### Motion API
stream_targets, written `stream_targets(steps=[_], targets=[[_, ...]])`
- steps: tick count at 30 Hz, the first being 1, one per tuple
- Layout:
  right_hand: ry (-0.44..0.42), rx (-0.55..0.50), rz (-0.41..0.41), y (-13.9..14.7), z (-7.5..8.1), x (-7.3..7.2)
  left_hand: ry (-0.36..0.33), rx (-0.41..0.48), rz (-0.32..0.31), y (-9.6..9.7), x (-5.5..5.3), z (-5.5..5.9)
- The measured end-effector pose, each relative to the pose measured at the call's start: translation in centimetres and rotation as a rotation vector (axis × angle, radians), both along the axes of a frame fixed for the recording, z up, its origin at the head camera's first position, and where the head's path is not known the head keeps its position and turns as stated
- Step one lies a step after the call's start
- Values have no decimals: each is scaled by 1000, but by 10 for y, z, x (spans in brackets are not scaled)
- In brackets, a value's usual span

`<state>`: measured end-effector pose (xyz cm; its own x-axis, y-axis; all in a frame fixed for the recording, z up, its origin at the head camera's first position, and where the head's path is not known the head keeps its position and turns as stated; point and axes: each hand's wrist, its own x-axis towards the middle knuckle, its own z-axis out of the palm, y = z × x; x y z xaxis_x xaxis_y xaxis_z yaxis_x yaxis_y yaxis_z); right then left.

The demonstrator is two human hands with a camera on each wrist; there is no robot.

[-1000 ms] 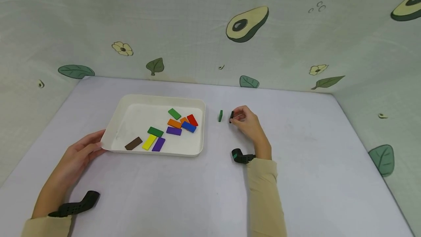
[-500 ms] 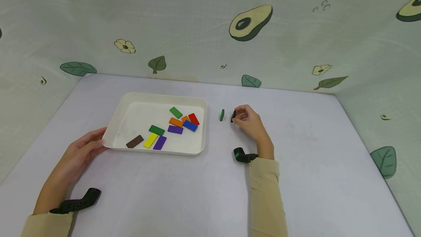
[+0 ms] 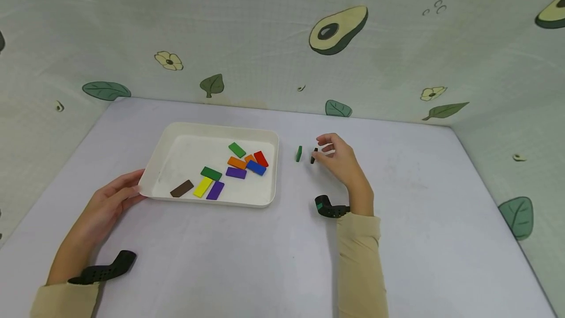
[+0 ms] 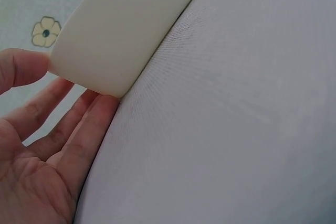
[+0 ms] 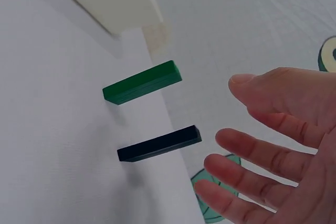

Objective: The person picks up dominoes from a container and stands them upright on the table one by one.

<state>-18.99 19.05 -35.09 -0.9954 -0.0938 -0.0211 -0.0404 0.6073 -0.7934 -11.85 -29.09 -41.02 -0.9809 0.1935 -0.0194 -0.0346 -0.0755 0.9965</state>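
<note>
Two thin blocks stand upright on edge on the table: a green block (image 3: 299, 154) and, to its right, a black block (image 3: 314, 156). Beside the black one is my right hand (image 3: 342, 163), its fingers spread. The right wrist view shows a gap between these fingers (image 5: 244, 174) and the black block (image 5: 160, 144); the green block (image 5: 142, 82) stands parallel to it. My left hand (image 3: 106, 205) holds the left near corner of a white tray (image 3: 207, 202). In the left wrist view the thumb meets the tray's rim (image 4: 105, 40) and the fingers touch its outer wall.
Several flat coloured blocks lie in the tray, among them a brown block (image 3: 182, 188), a yellow block (image 3: 203, 187), a blue block (image 3: 256, 168) and a red block (image 3: 261, 158). A patterned cloth (image 3: 265, 38) hangs behind the white table (image 3: 247, 254).
My right hand has let go of the black block and drawn back slightly to the right, its fingers opening. The black block stays standing. My left hand keeps its place at the tray.
</note>
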Motion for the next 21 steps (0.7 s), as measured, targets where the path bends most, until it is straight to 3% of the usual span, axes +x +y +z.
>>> stream_targets(steps=[11, 21], targets=[[100, 27, 57, -14, 21, 10, 5, 23, -12, 0, 0, 1], [146, 38, 103, -29, 27, 12, -2, 13, -1, 1, -1, 0]])
